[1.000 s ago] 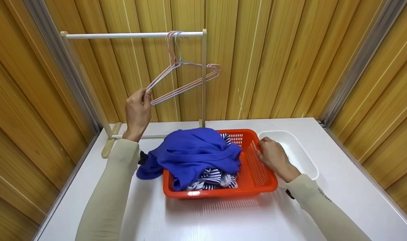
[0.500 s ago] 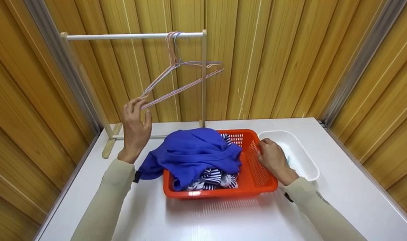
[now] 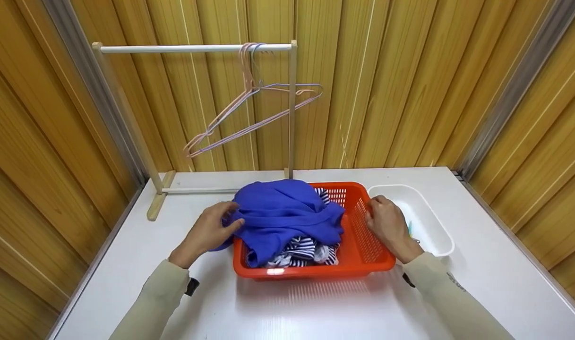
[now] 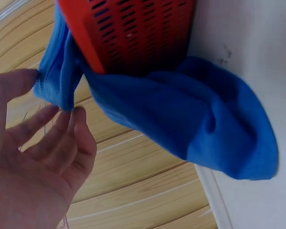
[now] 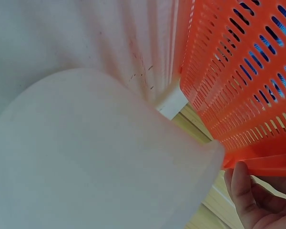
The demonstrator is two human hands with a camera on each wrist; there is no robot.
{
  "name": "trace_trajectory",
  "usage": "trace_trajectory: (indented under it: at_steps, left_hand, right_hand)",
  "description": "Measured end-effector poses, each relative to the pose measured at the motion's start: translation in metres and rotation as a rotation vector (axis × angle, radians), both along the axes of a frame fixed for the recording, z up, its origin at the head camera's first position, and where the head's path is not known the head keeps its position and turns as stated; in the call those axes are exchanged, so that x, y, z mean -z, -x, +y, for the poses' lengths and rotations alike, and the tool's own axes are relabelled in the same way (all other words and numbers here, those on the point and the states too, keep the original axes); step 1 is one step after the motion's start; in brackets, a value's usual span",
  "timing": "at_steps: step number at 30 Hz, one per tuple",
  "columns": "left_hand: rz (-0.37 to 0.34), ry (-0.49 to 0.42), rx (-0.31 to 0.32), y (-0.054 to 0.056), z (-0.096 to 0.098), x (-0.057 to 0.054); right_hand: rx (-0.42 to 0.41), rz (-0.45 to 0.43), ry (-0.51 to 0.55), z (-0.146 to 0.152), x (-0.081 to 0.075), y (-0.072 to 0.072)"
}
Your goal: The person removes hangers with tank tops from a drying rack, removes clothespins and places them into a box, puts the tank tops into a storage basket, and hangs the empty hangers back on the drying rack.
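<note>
A blue garment [image 3: 282, 208] lies heaped in a red plastic basket [image 3: 311, 272], over black-and-white striped clothing [image 3: 300, 250]. My left hand [image 3: 211, 229] is at the garment's left side; in the left wrist view its thumb and fingertips touch the edge of a blue fold, with a gap between them. Part of the garment, with a ribbed edge [image 4: 271, 152], hangs outside the basket. My right hand [image 3: 389, 224] grips the basket's right rim, its fingers [image 5: 241, 186] curled at the underside of that rim.
Pink and purple hangers [image 3: 249, 130] hang on the white bar [image 3: 183, 48] of a wooden-ended rack at the back left. Right of the basket stands a white tray [image 3: 433, 222] with small items inside, partly hidden by my right hand. Wood-patterned walls [image 3: 410, 94] enclose the white table [image 3: 287, 316].
My left hand has let go of the hangers and come down to the blue garment. The hangers now hang free. My right hand stays on the basket rim.
</note>
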State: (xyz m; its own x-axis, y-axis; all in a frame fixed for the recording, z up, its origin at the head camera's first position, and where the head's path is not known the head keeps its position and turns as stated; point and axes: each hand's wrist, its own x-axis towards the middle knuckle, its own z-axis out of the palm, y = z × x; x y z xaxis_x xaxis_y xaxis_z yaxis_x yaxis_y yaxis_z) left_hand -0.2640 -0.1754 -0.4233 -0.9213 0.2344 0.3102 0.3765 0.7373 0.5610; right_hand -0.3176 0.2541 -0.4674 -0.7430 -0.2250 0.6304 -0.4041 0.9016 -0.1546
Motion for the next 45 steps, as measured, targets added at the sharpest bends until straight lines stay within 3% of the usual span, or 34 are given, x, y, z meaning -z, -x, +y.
trace_trajectory:
  at_steps: [3, 7, 11, 16, 19, 22, 26, 31, 34, 36, 40, 45]
  left_hand:
    - [0.026, -0.007, 0.023, -0.001, 0.006, 0.000]
    - [0.091, -0.065, 0.042, -0.004, 0.022, -0.010]
    - [0.065, -0.058, 0.175, -0.009, 0.047, -0.023]
    - [-0.036, 0.103, 0.376, -0.015, 0.081, -0.030]
    - [-0.119, 0.274, 0.458, -0.019, 0.095, -0.029]
    - [-0.216, 0.433, 0.498, -0.022, 0.102, -0.026]
    - [-0.255, 0.456, 0.499, -0.023, 0.102, -0.028]
    - [-0.120, 0.275, 0.460, -0.013, 0.081, -0.041]
    - [-0.049, 0.164, 0.386, -0.003, 0.055, -0.049]
    - [-0.038, 0.118, 0.327, 0.005, 0.035, -0.050]
    - [-0.123, 0.112, 0.225, 0.021, -0.004, -0.038]
    - [-0.255, 0.175, 0.160, 0.036, -0.032, -0.010]
  right_hand:
    - [-0.006, 0.010, 0.004, 0.000, -0.001, 0.000]
    - [-0.014, 0.012, 0.013, 0.000, -0.001, 0.000]
    - [-0.012, 0.007, 0.019, 0.001, -0.001, -0.001]
    - [0.003, -0.007, 0.021, 0.002, -0.002, -0.001]
    - [0.009, -0.018, 0.010, 0.001, -0.003, -0.001]
    - [0.009, -0.022, 0.007, 0.000, -0.002, -0.001]
    - [0.012, -0.029, 0.020, 0.001, -0.002, -0.002]
    - [0.009, -0.034, 0.032, 0.001, -0.002, -0.001]
    - [0.002, -0.027, 0.036, 0.000, -0.002, -0.001]
    - [-0.001, -0.021, 0.037, 0.000, -0.001, -0.001]
    - [0.000, -0.023, 0.036, 0.000, -0.001, -0.001]
    - [0.004, -0.033, 0.033, 0.000, -0.001, -0.001]
